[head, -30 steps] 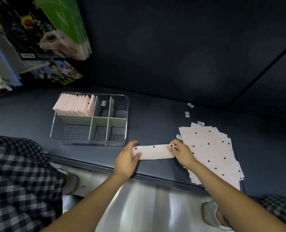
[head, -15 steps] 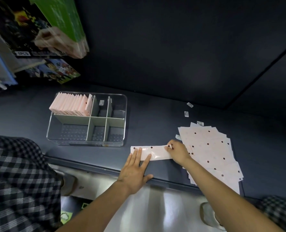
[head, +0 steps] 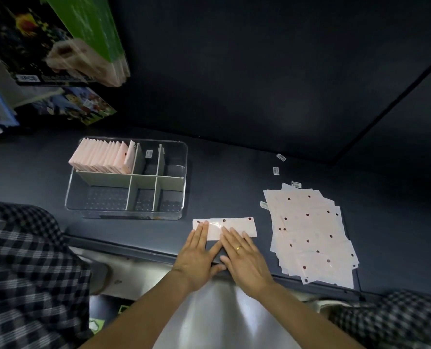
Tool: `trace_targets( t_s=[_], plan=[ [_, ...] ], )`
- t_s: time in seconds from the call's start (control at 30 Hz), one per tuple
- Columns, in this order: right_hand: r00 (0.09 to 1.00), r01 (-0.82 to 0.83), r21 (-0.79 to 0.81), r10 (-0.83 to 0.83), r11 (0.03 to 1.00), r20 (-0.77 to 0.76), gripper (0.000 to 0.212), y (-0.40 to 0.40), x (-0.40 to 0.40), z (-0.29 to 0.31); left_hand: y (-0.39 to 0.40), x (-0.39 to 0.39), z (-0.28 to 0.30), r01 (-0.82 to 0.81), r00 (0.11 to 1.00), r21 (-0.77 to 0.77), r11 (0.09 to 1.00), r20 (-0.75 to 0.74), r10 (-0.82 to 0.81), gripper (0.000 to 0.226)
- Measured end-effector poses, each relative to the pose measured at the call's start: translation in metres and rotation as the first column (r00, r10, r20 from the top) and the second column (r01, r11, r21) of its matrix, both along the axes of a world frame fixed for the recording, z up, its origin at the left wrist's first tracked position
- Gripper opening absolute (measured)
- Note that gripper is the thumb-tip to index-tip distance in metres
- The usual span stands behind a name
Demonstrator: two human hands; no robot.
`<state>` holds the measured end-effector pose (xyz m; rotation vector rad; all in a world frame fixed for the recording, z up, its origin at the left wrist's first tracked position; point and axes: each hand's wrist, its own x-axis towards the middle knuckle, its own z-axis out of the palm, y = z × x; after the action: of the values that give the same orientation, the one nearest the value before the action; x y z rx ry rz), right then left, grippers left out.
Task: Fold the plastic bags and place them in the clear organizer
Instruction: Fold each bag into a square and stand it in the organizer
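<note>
Near the front edge of the dark grey worktop [head: 234, 172], both hands lie flat with straight fingers on a pale pink plastic bag folded into a long narrow strip with dark red dots [head: 234, 226]. The left hand [head: 196, 255] presses its fingertips on the strip's left part, and the right hand [head: 244, 258], a gold ring on one finger, presses the middle and right part; neither grip is closed on anything, the fingers lying together and flat, the two thumbs nearly meeting at the worktop's edge. Just to the right of the right hand sits a loose fanned stack of flat pink dotted plastic bags [head: 310, 230], apart from the strip. Beyond the left hand and to its left stands the clear rectangular plastic organizer with pale dividers [head: 184, 195]; its far-left compartment holds a row of folded pink bags standing upright [head: 101, 157]. A few small white barcode labels [head: 276, 170] lie on the worktop beyond the right hand. Checked fabric [head: 20, 260] shows to the left of the arms, and colourful packets [head: 65, 46] hang at the upper left.
</note>
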<state>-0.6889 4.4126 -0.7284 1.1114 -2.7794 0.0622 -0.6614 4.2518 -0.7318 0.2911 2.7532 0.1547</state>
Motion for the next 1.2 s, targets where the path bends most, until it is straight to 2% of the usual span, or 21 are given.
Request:
trace_targets(
  t_s=[0.13, 0.33, 0.47, 0.6, 0.77, 0.87, 0.97, 1.03, 1.1, 1.2],
  plan=[
    [0.997, 0.076, 0.030, -0.076, 0.997, 0.022, 0.051, 0.021, -0.014, 0.002, -0.001, 0.000, 0.000, -0.010, 1.000, -0.007, 1.000, -0.005, 0.010, 0.072],
    [0.995, 0.095, -0.036, -0.096, 0.995, -0.024, 0.035, 0.045, -0.037, 0.013, -0.002, -0.001, 0.001, -0.015, 1.000, 0.007, 1.000, -0.002, 0.015, 0.071],
    [0.997, 0.043, 0.080, -0.038, 0.996, -0.068, 0.033, 0.040, -0.048, 0.020, -0.002, -0.003, 0.002, -0.016, 1.000, 0.022, 1.000, 0.012, 0.016, 0.070],
    [0.991, -0.056, 0.168, 0.074, 0.984, -0.108, 0.020, 0.030, -0.055, 0.031, -0.005, -0.004, 0.002, -0.022, 1.000, 0.028, 0.999, 0.006, 0.022, 0.066],
    [0.992, -0.124, 0.012, 0.124, 0.992, -0.031, 0.012, 0.024, -0.037, 0.035, -0.006, -0.003, 0.006, -0.067, 0.990, 0.023, 0.998, -0.122, 0.069, 0.058],
    [0.987, -0.160, -0.137, 0.163, 0.977, 0.007, 0.009, 0.017, -0.017, 0.034, -0.004, -0.002, 0.010, -0.078, 0.979, 0.092, 0.993, -0.181, 0.093, 0.052],
    [0.985, -0.109, -0.251, 0.138, 0.962, 0.103, 0.010, 0.004, 0.000, 0.036, -0.004, 0.000, 0.011, -0.106, 0.966, 0.170, 0.980, -0.217, 0.142, 0.038],
    [0.960, -0.026, -0.288, 0.104, 0.957, 0.259, 0.015, 0.000, 0.005, 0.036, -0.005, -0.002, 0.011, -0.136, 0.962, 0.191, 0.972, -0.207, 0.176, 0.032],
    [0.884, 0.077, -0.259, 0.054, 0.963, 0.464, 0.029, 0.003, 0.004, 0.036, -0.005, -0.004, 0.012, -0.160, 0.963, 0.211, 0.964, -0.179, 0.199, 0.031],
    [0.800, 0.166, -0.184, -0.023, 0.969, 0.599, 0.046, 0.014, -0.002, 0.029, -0.006, -0.006, 0.011, -0.195, 0.961, 0.228, 0.954, -0.147, 0.232, 0.030]
  ],
)
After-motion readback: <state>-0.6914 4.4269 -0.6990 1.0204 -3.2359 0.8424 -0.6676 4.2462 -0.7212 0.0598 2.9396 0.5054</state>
